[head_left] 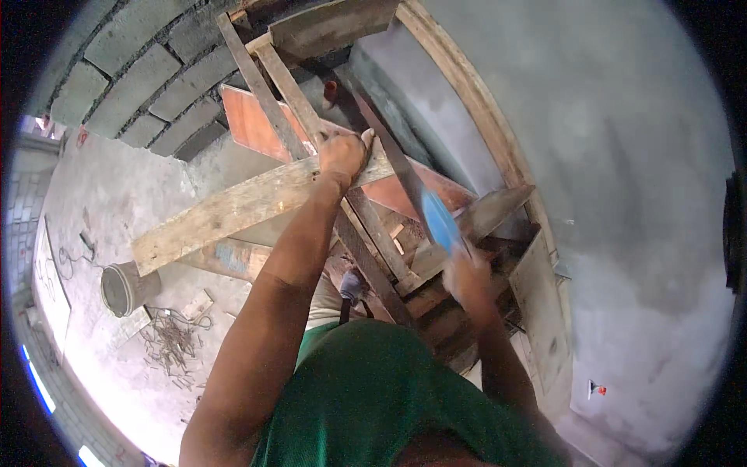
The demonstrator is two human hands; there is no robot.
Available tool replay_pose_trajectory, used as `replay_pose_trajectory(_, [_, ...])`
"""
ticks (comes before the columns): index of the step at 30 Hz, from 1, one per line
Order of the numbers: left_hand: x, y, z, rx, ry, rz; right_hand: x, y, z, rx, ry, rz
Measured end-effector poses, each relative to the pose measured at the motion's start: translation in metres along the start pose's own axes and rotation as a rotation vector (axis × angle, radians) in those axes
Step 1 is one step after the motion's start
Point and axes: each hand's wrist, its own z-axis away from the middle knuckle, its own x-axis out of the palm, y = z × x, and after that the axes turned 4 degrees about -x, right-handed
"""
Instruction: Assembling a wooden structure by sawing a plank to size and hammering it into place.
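Left hand (345, 158) clamped over plank (222, 204) lying across timber rails (261, 84), right hand (468, 276) closed around blue-handled saw (441, 222) near plank's right end; plank positioned, any cut's depth and remainder not discernible

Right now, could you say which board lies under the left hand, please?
The broad, pale board whose left end overlaps the bucket in view; narrower struts cross beneath it.
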Motion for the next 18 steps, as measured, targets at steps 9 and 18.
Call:
replay_pose_trajectory(9, [0.000,0.024,-0.005,0.029,-0.139,0.002,0.048,0.016,-0.100,0.300,-0.032,-0.549])
replay_pose_trajectory(18, [0.009,0.007,-0.005,-0.041,-0.134,-0.016,-0.012,-0.021,0.034,0.943,-0.043,-1.171])
